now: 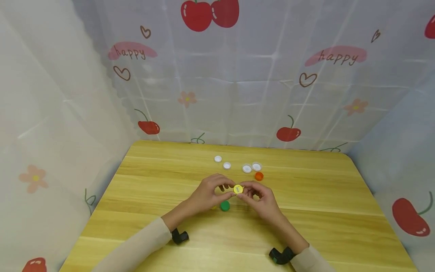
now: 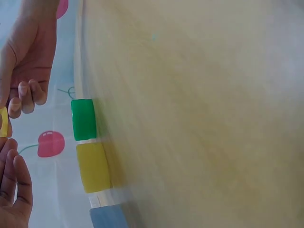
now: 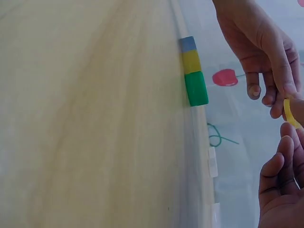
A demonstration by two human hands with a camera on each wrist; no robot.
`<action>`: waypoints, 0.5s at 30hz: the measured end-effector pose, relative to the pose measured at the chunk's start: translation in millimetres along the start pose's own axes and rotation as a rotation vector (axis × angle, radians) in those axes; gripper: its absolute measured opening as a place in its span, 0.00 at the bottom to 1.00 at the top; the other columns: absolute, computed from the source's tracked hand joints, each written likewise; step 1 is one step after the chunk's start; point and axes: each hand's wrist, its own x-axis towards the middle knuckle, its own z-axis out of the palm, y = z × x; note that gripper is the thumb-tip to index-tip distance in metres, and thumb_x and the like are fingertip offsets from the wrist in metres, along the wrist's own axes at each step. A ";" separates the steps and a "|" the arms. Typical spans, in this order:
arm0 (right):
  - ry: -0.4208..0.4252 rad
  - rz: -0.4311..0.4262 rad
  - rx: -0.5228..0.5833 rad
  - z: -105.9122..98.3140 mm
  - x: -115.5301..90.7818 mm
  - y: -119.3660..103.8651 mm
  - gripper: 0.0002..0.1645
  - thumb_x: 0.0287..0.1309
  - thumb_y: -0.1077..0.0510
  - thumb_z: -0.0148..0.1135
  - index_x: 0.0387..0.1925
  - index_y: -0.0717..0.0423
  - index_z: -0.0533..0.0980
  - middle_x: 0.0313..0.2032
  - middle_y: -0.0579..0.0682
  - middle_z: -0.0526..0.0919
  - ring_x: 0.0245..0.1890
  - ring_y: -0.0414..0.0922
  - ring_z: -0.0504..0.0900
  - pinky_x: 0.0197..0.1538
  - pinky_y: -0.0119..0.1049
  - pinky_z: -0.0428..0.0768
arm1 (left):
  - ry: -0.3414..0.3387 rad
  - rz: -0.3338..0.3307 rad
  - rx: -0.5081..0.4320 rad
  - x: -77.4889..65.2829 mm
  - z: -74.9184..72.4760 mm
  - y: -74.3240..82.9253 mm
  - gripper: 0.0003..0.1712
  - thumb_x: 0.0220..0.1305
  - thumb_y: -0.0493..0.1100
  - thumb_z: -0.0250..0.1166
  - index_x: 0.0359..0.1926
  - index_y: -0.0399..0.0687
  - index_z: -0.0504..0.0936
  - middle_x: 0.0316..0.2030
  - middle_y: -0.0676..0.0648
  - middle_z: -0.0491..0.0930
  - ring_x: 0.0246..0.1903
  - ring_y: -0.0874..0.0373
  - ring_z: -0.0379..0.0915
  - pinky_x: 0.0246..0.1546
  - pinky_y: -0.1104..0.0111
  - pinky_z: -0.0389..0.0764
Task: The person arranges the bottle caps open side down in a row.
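Note:
Fingertips of both hands pinch a small round yellow cap (image 1: 238, 189), whose face bears dark marks, above the table. My left hand (image 1: 208, 192) holds its left edge and my right hand (image 1: 261, 196) its right edge. The left wrist view shows the cap (image 2: 4, 121) side-on at the frame edge. Below the hands stands a green cylinder (image 1: 225, 206). Beside it is a yellow cylinder (image 2: 93, 167), mostly hidden by my left hand in the head view. A blue-grey cylinder (image 3: 188, 44) completes the row, hidden in the head view.
Behind the hands lie white round lids or dishes (image 1: 227, 165), several in all. An orange round piece (image 1: 259, 176) sits near the rightmost ones. The wooden table (image 1: 323, 192) meets a printed curtain (image 1: 234, 109) at its back edge.

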 end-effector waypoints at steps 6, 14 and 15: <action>-0.005 -0.040 -0.017 -1.7 0.0 3.5 0.17 0.64 0.68 0.74 0.53 0.53 0.86 0.32 0.50 0.83 0.29 0.39 0.77 0.33 0.28 0.79 | -0.003 0.032 0.014 0.5 2.2 -3.3 0.13 0.71 0.45 0.75 0.54 0.52 0.88 0.47 0.52 0.89 0.45 0.58 0.84 0.44 0.76 0.86; -0.062 0.000 -0.102 -6.9 -0.5 2.8 0.15 0.59 0.62 0.80 0.47 0.48 0.87 0.31 0.46 0.85 0.29 0.38 0.81 0.37 0.29 0.83 | -0.094 0.016 0.085 -2.4 2.8 -3.4 0.14 0.69 0.46 0.76 0.54 0.55 0.88 0.47 0.55 0.89 0.44 0.60 0.84 0.46 0.70 0.87; -0.075 0.018 -0.124 -7.5 -0.7 2.1 0.15 0.59 0.60 0.81 0.47 0.46 0.88 0.31 0.45 0.86 0.29 0.37 0.81 0.37 0.30 0.83 | -0.113 0.003 0.104 -3.0 3.2 -3.1 0.14 0.70 0.47 0.76 0.54 0.55 0.88 0.47 0.56 0.89 0.44 0.60 0.84 0.46 0.70 0.87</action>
